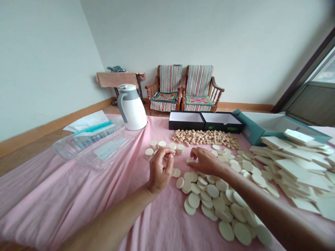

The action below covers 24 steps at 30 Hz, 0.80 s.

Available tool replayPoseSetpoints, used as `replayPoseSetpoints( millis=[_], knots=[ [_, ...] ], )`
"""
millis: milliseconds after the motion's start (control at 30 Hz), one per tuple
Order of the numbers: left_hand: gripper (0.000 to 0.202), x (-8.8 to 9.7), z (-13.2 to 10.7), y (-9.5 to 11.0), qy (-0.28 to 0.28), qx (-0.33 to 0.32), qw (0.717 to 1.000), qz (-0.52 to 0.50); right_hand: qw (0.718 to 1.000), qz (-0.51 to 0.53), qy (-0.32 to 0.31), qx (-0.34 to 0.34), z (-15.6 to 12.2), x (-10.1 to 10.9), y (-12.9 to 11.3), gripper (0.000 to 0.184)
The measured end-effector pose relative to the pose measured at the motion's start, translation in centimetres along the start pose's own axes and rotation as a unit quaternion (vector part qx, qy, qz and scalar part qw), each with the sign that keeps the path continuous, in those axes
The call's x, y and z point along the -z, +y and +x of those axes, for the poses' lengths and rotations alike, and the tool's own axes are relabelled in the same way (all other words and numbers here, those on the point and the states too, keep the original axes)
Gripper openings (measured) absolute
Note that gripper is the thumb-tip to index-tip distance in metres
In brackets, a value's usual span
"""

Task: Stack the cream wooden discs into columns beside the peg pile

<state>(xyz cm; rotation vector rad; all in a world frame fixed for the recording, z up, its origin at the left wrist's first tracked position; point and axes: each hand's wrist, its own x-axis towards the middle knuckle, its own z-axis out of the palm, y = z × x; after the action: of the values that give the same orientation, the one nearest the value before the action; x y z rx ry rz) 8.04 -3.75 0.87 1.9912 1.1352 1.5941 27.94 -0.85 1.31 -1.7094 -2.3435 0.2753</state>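
My left hand [160,170] is raised just in front of short stacks of pale round wooden discs [149,153], its fingers curled and the thumb close to the index finger. What it holds, if anything, is too small to make out. To its right, my right hand [205,161] reaches down with thumb and fingers around a single wooden disc [190,160] on the cloth. A loose heap of wooden discs [212,191] spreads below and beside my right forearm. A few loose discs [177,172] lie between the two hands.
Small wooden beads [206,137] lie before black open boxes [185,120]. At the right are a teal box [251,127] and piled pale rectangular boards [295,164]. A white-grey jug [133,109] and clear plastic case [96,139] stand left on the pink cloth [125,202].
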Motion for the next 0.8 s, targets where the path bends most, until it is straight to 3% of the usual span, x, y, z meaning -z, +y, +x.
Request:
replayPoseSetpoints(
  millis=[167,300,467,533,633,700,800],
  knots=[
    [0.011,0.1,0.1,0.1,0.002,0.003,1.000,0.005,1.000,-0.023,-0.005,0.008,0.0,-0.6,-0.7,0.020],
    [0.010,0.1,0.1,0.0,0.002,0.001,1.000,0.004,0.998,0.017,0.056,0.004,1.2,0.4,-1.3,0.006],
    [0.010,0.1,0.1,0.1,0.003,0.002,1.000,-0.001,0.994,0.052,0.091,0.012,2.8,2.2,-2.1,0.017],
    [0.010,0.1,0.1,0.1,0.005,0.001,1.000,-0.002,0.997,0.041,0.059,0.020,2.7,2.7,-2.1,0.015],
    [0.010,0.1,0.1,0.1,0.000,0.001,1.000,-0.005,0.997,0.040,-0.042,0.051,1.8,3.2,-1.6,0.014],
    [0.010,0.0,0.0,0.0,-0.007,0.004,1.000,-0.009,0.990,0.051,-0.098,0.087,0.8,3.3,-1.3,0.025],
    [0.010,-0.1,-0.1,-0.2,-0.008,0.008,1.000,-0.014,0.978,0.064,-0.130,0.147,-0.5,2.9,-1.2,0.037]
  ],
)
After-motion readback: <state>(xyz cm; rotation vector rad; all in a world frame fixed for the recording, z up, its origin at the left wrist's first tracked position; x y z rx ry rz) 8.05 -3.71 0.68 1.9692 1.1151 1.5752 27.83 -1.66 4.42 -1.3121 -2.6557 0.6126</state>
